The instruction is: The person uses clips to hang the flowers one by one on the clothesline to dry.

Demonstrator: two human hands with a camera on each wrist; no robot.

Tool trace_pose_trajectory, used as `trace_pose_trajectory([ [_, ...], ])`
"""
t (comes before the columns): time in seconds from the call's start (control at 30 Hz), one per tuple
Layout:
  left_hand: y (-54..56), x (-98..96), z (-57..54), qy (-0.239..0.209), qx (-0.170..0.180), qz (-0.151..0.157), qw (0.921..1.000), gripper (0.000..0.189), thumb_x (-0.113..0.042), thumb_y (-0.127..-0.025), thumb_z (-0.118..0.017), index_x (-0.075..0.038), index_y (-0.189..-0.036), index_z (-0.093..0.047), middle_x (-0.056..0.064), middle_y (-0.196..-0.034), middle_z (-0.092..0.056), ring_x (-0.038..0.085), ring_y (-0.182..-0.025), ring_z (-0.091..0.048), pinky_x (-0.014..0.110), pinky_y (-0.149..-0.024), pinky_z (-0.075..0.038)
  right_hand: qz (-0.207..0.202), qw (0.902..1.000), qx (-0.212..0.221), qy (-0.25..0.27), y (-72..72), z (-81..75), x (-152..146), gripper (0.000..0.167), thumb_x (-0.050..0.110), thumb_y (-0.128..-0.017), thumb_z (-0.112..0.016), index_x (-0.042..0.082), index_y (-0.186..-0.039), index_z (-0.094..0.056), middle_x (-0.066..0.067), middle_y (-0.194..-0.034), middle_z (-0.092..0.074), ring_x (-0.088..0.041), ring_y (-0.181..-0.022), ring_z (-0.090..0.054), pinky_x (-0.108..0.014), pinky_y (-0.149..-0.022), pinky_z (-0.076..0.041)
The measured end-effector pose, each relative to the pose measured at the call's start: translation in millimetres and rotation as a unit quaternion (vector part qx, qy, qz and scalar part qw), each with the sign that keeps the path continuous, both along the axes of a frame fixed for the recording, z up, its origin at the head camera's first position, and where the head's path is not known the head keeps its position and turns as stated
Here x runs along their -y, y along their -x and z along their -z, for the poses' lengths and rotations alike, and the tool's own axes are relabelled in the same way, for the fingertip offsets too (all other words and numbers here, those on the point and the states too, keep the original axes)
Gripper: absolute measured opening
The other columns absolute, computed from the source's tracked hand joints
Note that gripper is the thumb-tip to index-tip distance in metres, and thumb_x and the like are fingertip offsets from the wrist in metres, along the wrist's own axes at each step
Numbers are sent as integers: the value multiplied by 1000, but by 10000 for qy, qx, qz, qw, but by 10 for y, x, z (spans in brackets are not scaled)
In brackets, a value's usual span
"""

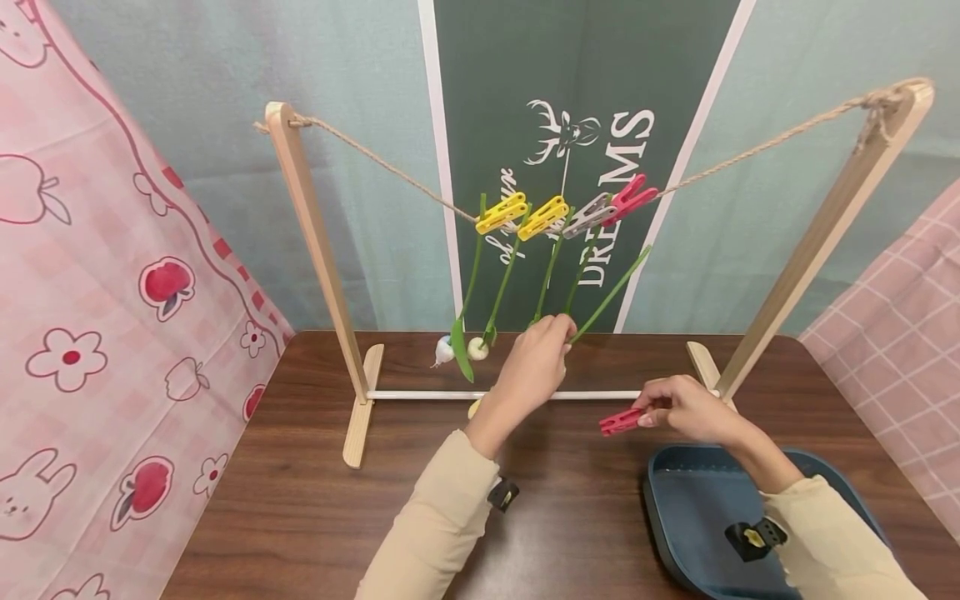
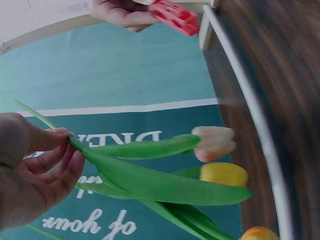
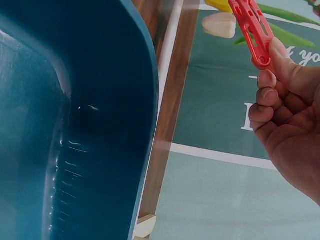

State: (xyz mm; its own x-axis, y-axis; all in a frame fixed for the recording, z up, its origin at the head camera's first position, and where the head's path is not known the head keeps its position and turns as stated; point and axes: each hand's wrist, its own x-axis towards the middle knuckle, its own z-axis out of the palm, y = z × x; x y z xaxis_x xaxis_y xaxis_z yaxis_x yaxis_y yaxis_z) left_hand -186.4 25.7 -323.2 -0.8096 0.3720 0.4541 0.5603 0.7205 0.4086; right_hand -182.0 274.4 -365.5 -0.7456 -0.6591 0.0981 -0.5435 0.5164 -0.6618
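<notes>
My left hand [image 1: 536,354] pinches the green stem [image 1: 611,296] of a tulip between thumb and fingers, below the rope. The stem slants up to the right, its top apart from the rope. In the left wrist view, a long leaf [image 2: 170,185] runs from the pinch, near pale pink [image 2: 215,143] and yellow [image 2: 223,175] blooms; which bloom is on this stem I cannot tell. My right hand [image 1: 686,408] grips a red clothespin [image 1: 620,422] by one end, above the table. Other tulips hang bloom-down, held by yellow [image 1: 501,212], grey [image 1: 589,217] and red [image 1: 632,200] clothespins.
The sagging rope [image 1: 382,160] ties to two wooden posts [image 1: 315,250], joined low by a white rod [image 1: 420,395]. A blue basin [image 1: 656,508] stands under my right forearm on the brown table [image 1: 300,517]. Curtains hang behind; pink printed cloth [image 1: 97,333] hangs at left.
</notes>
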Motion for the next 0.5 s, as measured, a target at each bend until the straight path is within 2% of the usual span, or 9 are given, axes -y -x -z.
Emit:
trace_pose_trajectory([
  [0.2, 19, -51, -127, -90, -263, -29, 9996, 9, -4, -88, -57, -4, -97, -57, 5, -86, -58, 18, -83, -59, 28, -75, -46, -21, 10000, 13, -3, 4, 0, 0, 11, -1, -74, -71, 9, -77, -67, 9, -70, -58, -1, -61, -45, -21, -50, -38],
  [0.5, 47, -129, -254, -312, -241, -96, 9992, 10, -5, -89, -57, -4, -98, -57, 4, -88, -58, 15, -85, -59, 26, -76, -46, 38, 10000, 45, -69, 2, -28, -8, 10, 0, -74, -71, 9, -77, -67, 9, -70, -58, -1, -60, -45, -21, -50, -38],
])
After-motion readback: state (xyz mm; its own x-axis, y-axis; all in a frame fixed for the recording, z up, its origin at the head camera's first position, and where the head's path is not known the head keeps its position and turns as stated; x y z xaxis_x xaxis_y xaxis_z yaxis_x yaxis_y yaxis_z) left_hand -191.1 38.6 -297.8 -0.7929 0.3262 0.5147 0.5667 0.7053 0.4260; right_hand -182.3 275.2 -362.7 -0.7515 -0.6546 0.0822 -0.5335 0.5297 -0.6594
